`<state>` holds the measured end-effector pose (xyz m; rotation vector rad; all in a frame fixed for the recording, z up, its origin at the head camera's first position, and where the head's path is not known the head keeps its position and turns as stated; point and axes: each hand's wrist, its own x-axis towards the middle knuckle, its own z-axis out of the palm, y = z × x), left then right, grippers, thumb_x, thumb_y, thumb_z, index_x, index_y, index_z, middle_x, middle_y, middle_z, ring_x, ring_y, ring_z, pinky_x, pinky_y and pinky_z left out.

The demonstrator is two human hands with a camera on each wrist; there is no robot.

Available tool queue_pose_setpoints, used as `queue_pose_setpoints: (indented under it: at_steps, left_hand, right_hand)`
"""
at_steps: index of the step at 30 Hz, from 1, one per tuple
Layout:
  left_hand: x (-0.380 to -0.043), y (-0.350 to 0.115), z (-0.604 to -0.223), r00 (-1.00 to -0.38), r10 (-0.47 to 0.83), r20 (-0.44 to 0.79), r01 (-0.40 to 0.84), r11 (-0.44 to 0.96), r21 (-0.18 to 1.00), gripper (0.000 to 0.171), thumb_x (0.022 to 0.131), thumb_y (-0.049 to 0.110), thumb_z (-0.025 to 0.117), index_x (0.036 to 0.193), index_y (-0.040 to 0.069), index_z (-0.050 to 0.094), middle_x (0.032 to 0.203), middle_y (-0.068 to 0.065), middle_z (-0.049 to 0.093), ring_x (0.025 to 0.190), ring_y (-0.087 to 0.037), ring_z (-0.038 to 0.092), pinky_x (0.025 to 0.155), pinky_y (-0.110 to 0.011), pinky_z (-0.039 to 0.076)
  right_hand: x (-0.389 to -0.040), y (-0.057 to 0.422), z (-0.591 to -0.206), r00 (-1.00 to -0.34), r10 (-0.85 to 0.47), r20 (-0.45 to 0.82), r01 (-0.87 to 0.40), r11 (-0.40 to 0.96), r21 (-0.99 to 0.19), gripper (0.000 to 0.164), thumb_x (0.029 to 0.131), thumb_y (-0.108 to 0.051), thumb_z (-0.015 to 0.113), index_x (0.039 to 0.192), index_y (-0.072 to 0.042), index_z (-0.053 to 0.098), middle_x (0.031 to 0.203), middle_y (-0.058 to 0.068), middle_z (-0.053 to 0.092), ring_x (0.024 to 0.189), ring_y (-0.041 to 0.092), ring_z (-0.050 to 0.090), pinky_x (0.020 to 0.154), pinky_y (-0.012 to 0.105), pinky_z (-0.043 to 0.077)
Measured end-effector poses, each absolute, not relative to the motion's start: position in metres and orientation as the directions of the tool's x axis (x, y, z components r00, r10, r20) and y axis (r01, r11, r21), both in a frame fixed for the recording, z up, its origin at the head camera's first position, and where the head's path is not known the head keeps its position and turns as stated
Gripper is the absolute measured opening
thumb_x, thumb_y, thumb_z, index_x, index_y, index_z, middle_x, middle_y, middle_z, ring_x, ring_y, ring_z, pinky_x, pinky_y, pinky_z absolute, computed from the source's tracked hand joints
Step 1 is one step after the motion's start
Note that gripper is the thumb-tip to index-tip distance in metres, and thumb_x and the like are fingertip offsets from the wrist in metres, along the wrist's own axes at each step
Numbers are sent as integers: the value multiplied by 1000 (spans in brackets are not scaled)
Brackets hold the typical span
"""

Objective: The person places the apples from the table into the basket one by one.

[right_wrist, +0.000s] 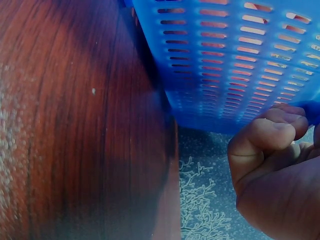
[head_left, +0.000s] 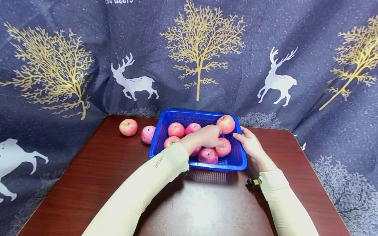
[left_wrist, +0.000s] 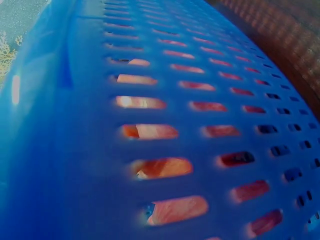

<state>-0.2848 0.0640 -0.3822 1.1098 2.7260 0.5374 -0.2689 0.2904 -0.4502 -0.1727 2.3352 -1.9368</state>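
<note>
A blue plastic basket (head_left: pixel 193 113) with slotted walls holds several red apples. My left hand (head_left: pixel 208 136) reaches across them to the basket's right part. Its bent fingers grip at the front-right apple (head_left: pixel 225 148), partly covering that apple's upper left side. Close beyond these fingers, a paler apple (head_left: pixel 226 124) sits high against the back-right corner. My right hand (head_left: pixel 250 142) holds the basket's right rim, thumb over the top. In the right wrist view, its fingers (right_wrist: pixel 275 132) curl against the outer wall. The left wrist view shows mostly slotted wall (left_wrist: pixel 165 115), with the left hand hidden.
Two apples lie outside on the brown wooden table (head_left: pixel 85 177): one apple (head_left: pixel 128 127) near the back-left corner, another apple (head_left: pixel 147 134) right by the basket's left side. A dark cloth (head_left: pixel 212 82) printed with trees and deer hangs behind the table.
</note>
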Motion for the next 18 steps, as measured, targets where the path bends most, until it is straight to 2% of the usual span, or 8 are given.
queue_pose_setpoints:
  at_steps: [7, 12, 18]
  left_hand:
    - [-281, 61, -378, -720, 694, -12, 638, 668, 383, 28, 88, 37, 67, 78, 14, 53, 67, 3, 45, 61, -16, 48, 56, -27, 37]
    - [-279, 56, -378, -717, 697, -12, 637, 662, 395, 30, 89, 39, 66, 89, 10, 57, 71, 2, 48, 65, -16, 48, 60, -26, 37]
    - [-279, 46, -376, -752, 659, -4, 591, 677, 438, 38, 88, 43, 67, 97, 7, 59, 75, 4, 50, 70, -13, 49, 64, -24, 38]
  right_hand:
    - [-269, 289, -449, -987, -157, -20, -8, 176, -984, 53, 100, -28, 57, 144, -6, 38, 126, 30, 56, 95, 31, 67, 76, 43, 55]
    - [-268, 289, -448, -990, -139, -16, -14, 215, -976, 51, 101, -28, 57, 143, -6, 39, 125, 27, 58, 97, 32, 66, 76, 41, 55]
    - [-268, 290, -448, -992, -127, -8, -21, 228, -973, 52, 100, -29, 57, 143, -6, 40, 125, 25, 58, 97, 30, 66, 76, 40, 55]
